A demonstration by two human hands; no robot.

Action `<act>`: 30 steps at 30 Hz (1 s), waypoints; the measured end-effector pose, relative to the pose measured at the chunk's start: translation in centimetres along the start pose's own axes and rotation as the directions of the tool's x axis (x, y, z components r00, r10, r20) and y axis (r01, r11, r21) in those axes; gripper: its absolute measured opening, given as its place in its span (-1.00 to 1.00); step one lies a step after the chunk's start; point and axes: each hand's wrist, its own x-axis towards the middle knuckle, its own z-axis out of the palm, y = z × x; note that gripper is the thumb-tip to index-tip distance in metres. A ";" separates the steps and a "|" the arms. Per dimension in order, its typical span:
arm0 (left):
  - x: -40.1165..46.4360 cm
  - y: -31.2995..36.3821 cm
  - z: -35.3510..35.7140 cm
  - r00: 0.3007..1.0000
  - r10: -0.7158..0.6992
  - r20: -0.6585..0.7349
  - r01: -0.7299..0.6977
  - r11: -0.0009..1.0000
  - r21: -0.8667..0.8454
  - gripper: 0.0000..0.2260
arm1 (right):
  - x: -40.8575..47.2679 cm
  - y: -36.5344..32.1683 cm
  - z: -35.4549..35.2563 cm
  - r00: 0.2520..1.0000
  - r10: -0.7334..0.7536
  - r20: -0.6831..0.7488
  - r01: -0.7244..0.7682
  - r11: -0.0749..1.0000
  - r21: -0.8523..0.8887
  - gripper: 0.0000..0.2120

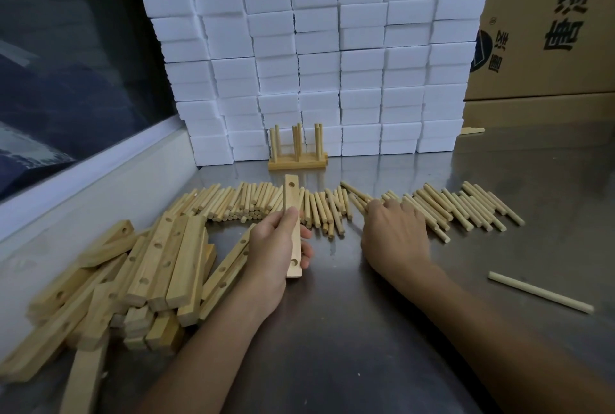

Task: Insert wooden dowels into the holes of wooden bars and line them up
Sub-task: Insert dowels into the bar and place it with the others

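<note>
Wooden bar (293, 227), holes empty, clasped in left grip (278, 247). Right grip (394, 230), fingers curled, pinches dowels (361, 202) from row beneath. Risk: several lift together, spares scattering across desk (366, 330).

A steel counter (382, 330) — dull, reflective. At its far edge a wall of white foam blocks (312, 47); cardboard boxes (549, 20) right, dark window (66, 47) left.

The cardboard box (545, 20) bears large black Chinese characters, sideways, perhaps "唐泽".
</note>
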 end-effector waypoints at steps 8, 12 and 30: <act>-0.3 -0.1 0.2 0.997 0.081 -0.007 -0.081 0.995 0.051 -0.78 | -0.6 -0.3 -0.2 0.998 -0.052 0.025 0.035 0.889 0.457 -0.59; -0.4 0.2 0.3 0.990 0.143 0.013 -0.143 0.985 0.097 -0.87 | -1.1 -0.5 0.0 0.978 -0.094 -0.188 0.189 0.783 0.593 -0.85; -0.8 0.1 0.3 0.885 0.436 0.163 -0.463 0.791 0.401 -0.84 | -1.8 -1.3 -0.4 0.898 -0.159 -0.410 0.403 0.673 0.620 -0.78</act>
